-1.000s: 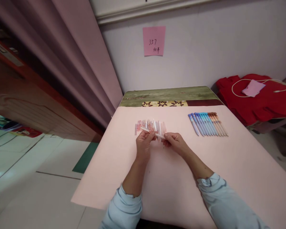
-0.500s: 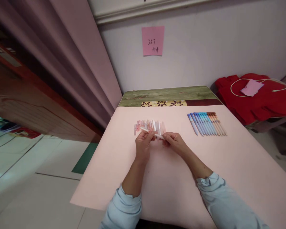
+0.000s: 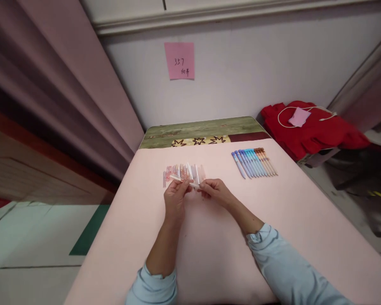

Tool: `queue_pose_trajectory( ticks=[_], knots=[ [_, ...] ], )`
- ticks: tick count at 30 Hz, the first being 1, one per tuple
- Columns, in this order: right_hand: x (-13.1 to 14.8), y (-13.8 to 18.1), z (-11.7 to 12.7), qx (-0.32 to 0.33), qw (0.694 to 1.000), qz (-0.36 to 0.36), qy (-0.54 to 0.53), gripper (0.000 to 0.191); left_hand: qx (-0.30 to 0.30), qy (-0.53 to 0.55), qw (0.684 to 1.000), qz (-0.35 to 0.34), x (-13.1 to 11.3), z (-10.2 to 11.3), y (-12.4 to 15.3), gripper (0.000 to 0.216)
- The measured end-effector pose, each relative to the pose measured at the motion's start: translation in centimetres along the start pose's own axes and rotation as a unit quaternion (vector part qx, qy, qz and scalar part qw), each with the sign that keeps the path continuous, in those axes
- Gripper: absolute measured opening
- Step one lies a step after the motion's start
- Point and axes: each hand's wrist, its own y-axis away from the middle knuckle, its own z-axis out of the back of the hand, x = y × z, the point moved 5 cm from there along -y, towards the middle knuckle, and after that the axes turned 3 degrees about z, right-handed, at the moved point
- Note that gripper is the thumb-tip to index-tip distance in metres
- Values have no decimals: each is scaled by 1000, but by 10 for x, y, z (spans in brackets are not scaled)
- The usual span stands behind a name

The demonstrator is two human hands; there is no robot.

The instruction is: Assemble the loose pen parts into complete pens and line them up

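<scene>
My left hand (image 3: 175,201) is closed on a slim whitish pen (image 3: 175,177), its end sticking out to the upper left of the fingers. Fingers of my right hand (image 3: 217,192) pinch the pale piece at the other side, between the two hands. Whether this is one whole pen or two separate parts, I cannot tell. Just beyond the hands, a group of pale pink, clear and white pen parts (image 3: 165,178) lies side by side on the pink-covered table (image 3: 216,250). My fingers partly hide the near ends of that group.
To the right lies a neat row of blue, light blue and brown pens (image 3: 252,163). A red cloth (image 3: 317,133) with a white cable and a pink paper pad (image 3: 299,117) is beyond the table's right edge. A pink note (image 3: 180,60) hangs on the wall; a curtain (image 3: 92,76) is at left.
The view has turned to the right, so the table and hands appear further left. Both hands keep their grip on the pen, with hardly any change between them.
</scene>
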Motion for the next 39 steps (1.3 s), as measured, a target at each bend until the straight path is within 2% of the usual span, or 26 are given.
queue_pose_trajectory(
  ticks=[2,5,10,13,15,17,18,20,21,23,25,28,39],
  knots=[
    [1,-1,1,-24,1000,2,-10,40,1,2,1000,1,-1,-1,0,26],
    [-1,-3,15,-120,992,3,-51,43,-3,8,1000,0,-2,-1,0,26],
    [-9,-5,50,-286,940,-7,-189,65,-14,11,1000,7,-4,0,1,28],
    [-6,-3,64,-339,920,-1,-197,59,-9,2,1000,10,-4,-1,1,28],
    [2,1,70,-350,928,11,-128,46,-6,-5,1000,9,-3,-1,0,28],
    [15,9,79,-363,931,19,23,32,-5,-9,1000,6,-2,-1,-1,28],
    [22,15,85,-372,920,15,123,28,-4,-11,1000,4,-1,0,-2,28],
    [36,28,101,-401,852,-14,336,24,-4,-14,1000,0,-1,0,-3,28],
    [40,34,109,-411,812,-50,411,22,-4,-15,1000,-1,-1,0,-3,29],
    [41,44,122,-402,755,-134,500,23,-4,-15,1000,0,0,0,-3,29],
    [39,48,129,-381,725,-197,540,25,-2,-13,1000,-1,0,1,-3,29],
    [34,47,129,-354,708,-243,561,29,3,-10,1000,-3,2,2,-5,29],
    [33,39,132,-365,682,-280,569,32,-5,-16,1000,10,3,3,-5,29]
  ],
)
